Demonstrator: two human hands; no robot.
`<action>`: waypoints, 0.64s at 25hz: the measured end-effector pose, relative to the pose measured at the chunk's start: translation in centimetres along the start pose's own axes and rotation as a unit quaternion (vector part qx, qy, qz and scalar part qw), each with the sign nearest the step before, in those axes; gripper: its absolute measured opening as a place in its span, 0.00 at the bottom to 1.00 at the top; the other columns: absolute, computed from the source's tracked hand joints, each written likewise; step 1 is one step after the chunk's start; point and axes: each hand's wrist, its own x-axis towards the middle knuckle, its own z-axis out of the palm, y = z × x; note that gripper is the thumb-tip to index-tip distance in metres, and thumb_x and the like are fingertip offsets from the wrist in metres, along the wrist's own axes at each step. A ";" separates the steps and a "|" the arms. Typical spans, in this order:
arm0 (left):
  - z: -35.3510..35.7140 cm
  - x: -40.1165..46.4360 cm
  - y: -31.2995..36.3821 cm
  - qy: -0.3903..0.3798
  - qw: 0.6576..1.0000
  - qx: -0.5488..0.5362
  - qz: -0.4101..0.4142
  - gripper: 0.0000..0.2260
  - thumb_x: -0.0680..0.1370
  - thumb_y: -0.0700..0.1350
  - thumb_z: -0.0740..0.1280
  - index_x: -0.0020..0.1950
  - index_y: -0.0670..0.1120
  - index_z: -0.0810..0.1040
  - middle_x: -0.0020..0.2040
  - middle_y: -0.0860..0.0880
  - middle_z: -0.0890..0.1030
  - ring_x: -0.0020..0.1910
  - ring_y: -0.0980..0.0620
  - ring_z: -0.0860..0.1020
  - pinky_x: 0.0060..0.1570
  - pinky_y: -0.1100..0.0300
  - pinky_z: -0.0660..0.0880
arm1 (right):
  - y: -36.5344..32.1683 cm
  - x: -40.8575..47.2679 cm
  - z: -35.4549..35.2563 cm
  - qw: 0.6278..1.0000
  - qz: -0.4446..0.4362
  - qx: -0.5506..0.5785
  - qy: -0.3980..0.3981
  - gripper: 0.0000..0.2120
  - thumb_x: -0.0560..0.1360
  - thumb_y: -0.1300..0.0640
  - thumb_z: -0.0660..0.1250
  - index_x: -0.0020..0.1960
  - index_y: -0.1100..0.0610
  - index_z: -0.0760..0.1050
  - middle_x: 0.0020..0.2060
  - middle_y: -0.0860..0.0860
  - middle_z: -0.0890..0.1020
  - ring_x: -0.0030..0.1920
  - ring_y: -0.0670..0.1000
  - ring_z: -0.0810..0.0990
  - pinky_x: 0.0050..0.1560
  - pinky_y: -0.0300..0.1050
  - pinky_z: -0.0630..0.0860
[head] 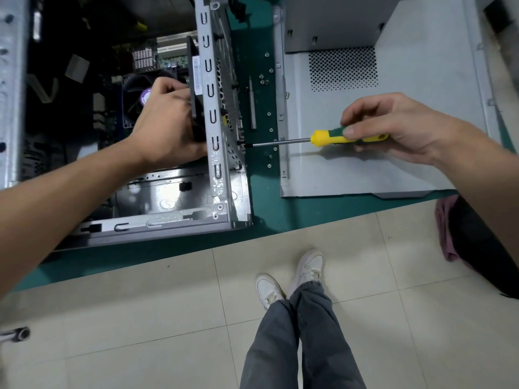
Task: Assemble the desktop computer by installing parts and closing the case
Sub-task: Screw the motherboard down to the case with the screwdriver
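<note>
— How far had the build got when you looked?

— Partway, I'd say. Nearest me, the open case (157,197) lay at the front edge of the green worktop (264,200), its side uncovered. The left hand (165,127) was reaching inside it, fingers curled round a black fan (196,88) pressed against the case's rear wall. Just outside that wall, the right hand (390,127) gripped the yellow-green screwdriver (345,137), its tip set on a screw (241,142) in the rear grille.

— So the fan was going in?

— It seemed so, with that screw not yet home. Beyond the case's rear wall, loose screws (270,130) dotted the worktop, and farther still lay the side panel (393,113), off the case. Closing up was still to come.
</note>
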 end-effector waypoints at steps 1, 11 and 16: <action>0.0 0.0 0.0 -0.002 1.000 -0.003 -0.001 0.10 0.71 0.59 0.59 0.36 0.63 0.57 0.35 0.55 0.68 0.38 0.51 0.67 0.50 0.53 0.59 | 0.2 0.0 0.4 1.000 -0.001 -0.007 0.029 0.05 0.67 0.59 0.74 0.42 0.58 0.81 0.34 0.52 0.83 0.33 0.50 0.82 0.31 0.37 0.78; 0.0 -0.1 0.0 0.011 1.000 0.013 0.001 0.09 0.73 0.57 0.58 0.36 0.56 0.64 0.35 0.53 0.69 0.35 0.43 0.75 0.50 0.52 0.60 | 0.9 -0.7 1.1 0.996 -0.003 -0.036 0.081 0.07 0.74 0.55 0.71 0.42 0.59 0.78 0.36 0.59 0.81 0.30 0.52 0.80 0.27 0.40 0.76; -0.1 0.0 0.1 0.012 1.000 0.020 0.001 0.08 0.73 0.56 0.58 0.36 0.56 0.63 0.35 0.55 0.68 0.35 0.44 0.74 0.49 0.53 0.60 | 0.4 -1.2 0.8 0.998 -0.015 0.038 0.050 0.07 0.74 0.67 0.68 0.44 0.55 0.76 0.37 0.53 0.80 0.32 0.48 0.79 0.31 0.39 0.75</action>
